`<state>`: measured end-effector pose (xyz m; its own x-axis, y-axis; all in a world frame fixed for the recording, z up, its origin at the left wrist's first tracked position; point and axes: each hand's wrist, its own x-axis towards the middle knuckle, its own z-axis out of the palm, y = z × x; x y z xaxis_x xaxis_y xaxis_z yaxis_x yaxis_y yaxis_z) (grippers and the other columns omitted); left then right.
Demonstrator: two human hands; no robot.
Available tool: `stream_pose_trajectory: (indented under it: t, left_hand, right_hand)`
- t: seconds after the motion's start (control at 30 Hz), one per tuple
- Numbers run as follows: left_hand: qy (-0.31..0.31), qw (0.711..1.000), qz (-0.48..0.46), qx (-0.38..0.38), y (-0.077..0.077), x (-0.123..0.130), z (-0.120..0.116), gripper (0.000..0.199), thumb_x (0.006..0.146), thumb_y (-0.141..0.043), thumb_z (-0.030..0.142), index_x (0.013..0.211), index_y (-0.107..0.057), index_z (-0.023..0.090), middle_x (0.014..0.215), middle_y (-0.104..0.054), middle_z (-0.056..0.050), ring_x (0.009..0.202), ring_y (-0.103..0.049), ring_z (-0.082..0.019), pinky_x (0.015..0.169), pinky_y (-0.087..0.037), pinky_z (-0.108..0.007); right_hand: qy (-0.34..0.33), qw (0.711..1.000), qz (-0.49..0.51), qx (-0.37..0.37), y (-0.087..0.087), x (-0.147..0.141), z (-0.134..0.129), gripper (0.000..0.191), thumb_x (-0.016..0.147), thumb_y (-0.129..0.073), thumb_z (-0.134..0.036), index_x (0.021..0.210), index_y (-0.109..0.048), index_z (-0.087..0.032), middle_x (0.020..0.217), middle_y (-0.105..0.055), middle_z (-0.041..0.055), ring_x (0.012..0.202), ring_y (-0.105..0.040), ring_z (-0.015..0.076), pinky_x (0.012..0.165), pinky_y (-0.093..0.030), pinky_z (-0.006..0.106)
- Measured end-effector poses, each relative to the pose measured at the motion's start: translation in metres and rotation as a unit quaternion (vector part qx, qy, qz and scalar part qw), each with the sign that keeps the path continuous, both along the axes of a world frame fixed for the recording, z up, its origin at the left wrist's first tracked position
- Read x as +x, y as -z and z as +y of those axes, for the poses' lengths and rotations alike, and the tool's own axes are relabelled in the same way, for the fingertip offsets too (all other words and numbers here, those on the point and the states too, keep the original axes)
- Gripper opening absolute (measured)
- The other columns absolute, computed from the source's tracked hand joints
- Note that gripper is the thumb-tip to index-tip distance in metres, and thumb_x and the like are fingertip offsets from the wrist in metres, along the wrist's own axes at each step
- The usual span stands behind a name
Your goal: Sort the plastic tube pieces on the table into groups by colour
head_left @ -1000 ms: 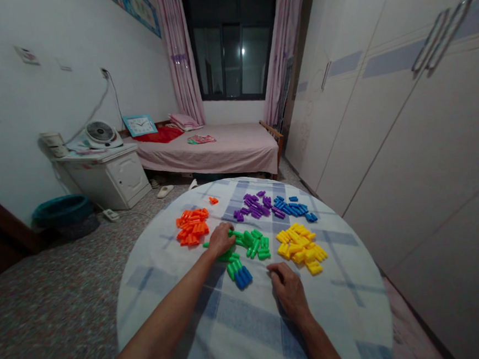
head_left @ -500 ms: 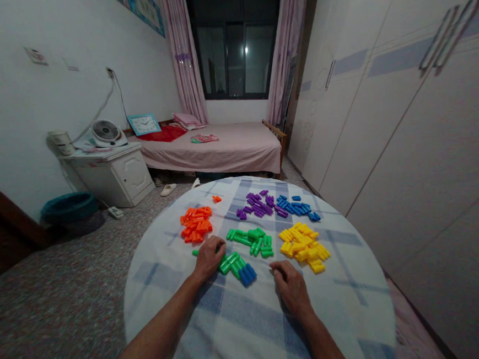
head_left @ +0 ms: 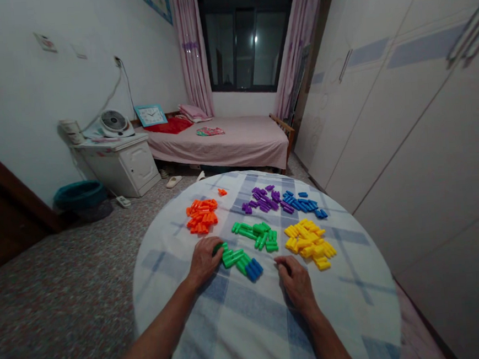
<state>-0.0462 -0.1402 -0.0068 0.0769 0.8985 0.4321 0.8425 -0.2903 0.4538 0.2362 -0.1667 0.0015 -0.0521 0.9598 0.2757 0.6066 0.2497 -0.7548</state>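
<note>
My left hand (head_left: 205, 258) rests on the table with its fingers curled over the left end of a nearer group of green plastic pieces (head_left: 233, 257). Its fingertips are partly hidden, and so are the pieces under them. Blue plastic pieces (head_left: 254, 269) lie against the right end of that group. On the right, my right hand (head_left: 297, 283) sits on the cloth, loosely bent, thumb and forefinger apart, holding nothing I can see. It is between the blue pieces and a yellow pile (head_left: 309, 241). Another green pile (head_left: 257, 233) lies just beyond.
Farther back on the round table (head_left: 251, 333) are orange pieces (head_left: 202, 215), a lone orange piece (head_left: 222, 192), purple pieces (head_left: 265, 199) and more blue pieces (head_left: 301, 202). A bed (head_left: 240, 140) stands beyond, a wardrobe (head_left: 405, 133) to the right, a cabinet (head_left: 134, 165) to the left.
The camera view has turned slightly, shifting everything rightward. A green piece that showed left of my left hand is no longer visible there. My right hand stays nearly in place.
</note>
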Motion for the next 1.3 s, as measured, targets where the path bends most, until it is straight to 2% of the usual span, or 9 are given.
stream_pose_trajectory:
  t: [0.23,0.5,0.6,0.77,0.87,1.0,1.07,1.17,1.3]
  left_hand:
    - [0.003,1.0,-0.004,-0.016,-0.005,0.002,-0.002,0.029,0.083,-0.052,0.032,0.108,-0.064,0.024,0.092,-0.064,-0.005,0.091,-0.056,-0.02,0.088,-0.04,-0.036]
    - [-0.198,0.978,0.06,-0.015,-0.011,0.006,-0.01,0.013,0.078,-0.053,0.028,0.082,-0.063,0.02,0.085,-0.061,-0.006,0.085,-0.054,-0.023,0.085,-0.037,-0.038]
    - [-0.232,0.971,0.064,-0.01,-0.011,0.001,-0.01,0.01,0.078,-0.05,0.024,0.077,-0.059,0.019,0.08,-0.059,-0.006,0.083,-0.053,-0.023,0.081,-0.039,-0.038]
    - [-0.148,0.987,0.03,0.053,-0.015,0.0,-0.012,0.018,0.079,-0.046,0.016,0.09,-0.061,0.019,0.103,-0.06,-0.008,0.102,-0.052,-0.023,0.094,-0.037,-0.04]
    - [-0.011,0.997,0.041,0.065,-0.02,0.008,-0.016,0.02,0.081,-0.051,0.025,0.097,-0.062,0.022,0.116,-0.058,-0.008,0.114,-0.047,-0.024,0.103,-0.031,-0.043]
    - [0.186,0.979,0.083,0.018,-0.021,0.023,-0.021,0.038,0.077,-0.058,0.033,0.114,-0.059,0.023,0.118,-0.057,-0.008,0.115,-0.047,-0.024,0.103,-0.033,-0.041]
    - [0.19,0.978,0.083,-0.005,-0.019,0.027,-0.022,0.042,0.079,-0.054,0.028,0.12,-0.055,0.024,0.119,-0.056,-0.008,0.112,-0.048,-0.023,0.1,-0.036,-0.039]
    - [0.138,0.987,0.084,-0.024,-0.017,0.029,-0.02,0.042,0.078,-0.05,0.02,0.12,-0.055,0.024,0.116,-0.057,-0.009,0.108,-0.05,-0.023,0.097,-0.038,-0.039]
    - [-0.003,0.994,0.11,-0.003,-0.018,0.026,-0.019,0.039,0.072,-0.053,0.016,0.11,-0.059,0.023,0.11,-0.057,-0.009,0.106,-0.049,-0.026,0.104,-0.028,-0.049]
  right_hand:
    - [-0.006,1.0,-0.008,0.0,0.002,0.002,0.001,0.027,0.082,-0.042,-0.027,0.092,-0.065,-0.017,0.092,-0.066,0.0073,0.087,-0.06,0.0198,0.08,-0.044,0.031]
    - [-0.007,1.0,-0.013,-0.002,0.0,0.002,0.001,0.027,0.082,-0.042,-0.028,0.091,-0.065,-0.017,0.092,-0.067,0.0071,0.087,-0.06,0.0198,0.08,-0.044,0.031]
    - [-0.007,1.0,-0.014,-0.002,0.0,0.002,0.002,0.028,0.082,-0.042,-0.028,0.091,-0.065,-0.017,0.092,-0.067,0.0073,0.087,-0.06,0.0199,0.08,-0.044,0.031]
    - [-0.01,1.0,-0.009,0.0,0.001,0.003,0.002,0.028,0.081,-0.042,-0.028,0.091,-0.066,-0.017,0.092,-0.067,0.0079,0.087,-0.06,0.0203,0.08,-0.044,0.031]
    - [-0.01,1.0,-0.008,0.0,0.001,0.003,0.002,0.028,0.081,-0.042,-0.029,0.09,-0.066,-0.017,0.092,-0.067,0.0078,0.086,-0.06,0.0203,0.08,-0.045,0.031]
    - [-0.009,1.0,-0.008,0.002,0.001,0.003,0.003,0.028,0.081,-0.042,-0.028,0.091,-0.066,-0.017,0.092,-0.067,0.0074,0.087,-0.06,0.0203,0.08,-0.045,0.031]
    - [-0.008,1.0,-0.007,0.006,0.001,0.003,0.003,0.028,0.081,-0.042,-0.029,0.09,-0.066,-0.017,0.092,-0.067,0.0076,0.086,-0.06,0.0204,0.079,-0.045,0.032]
    - [-0.01,1.0,-0.007,0.009,0.001,0.003,0.002,0.028,0.081,-0.042,-0.029,0.089,-0.066,-0.017,0.091,-0.067,0.0076,0.085,-0.06,0.0203,0.078,-0.045,0.031]
    - [-0.01,1.0,-0.007,0.003,-0.001,0.003,0.002,0.028,0.081,-0.041,-0.029,0.09,-0.065,-0.017,0.091,-0.067,0.0077,0.086,-0.06,0.0203,0.079,-0.045,0.031]
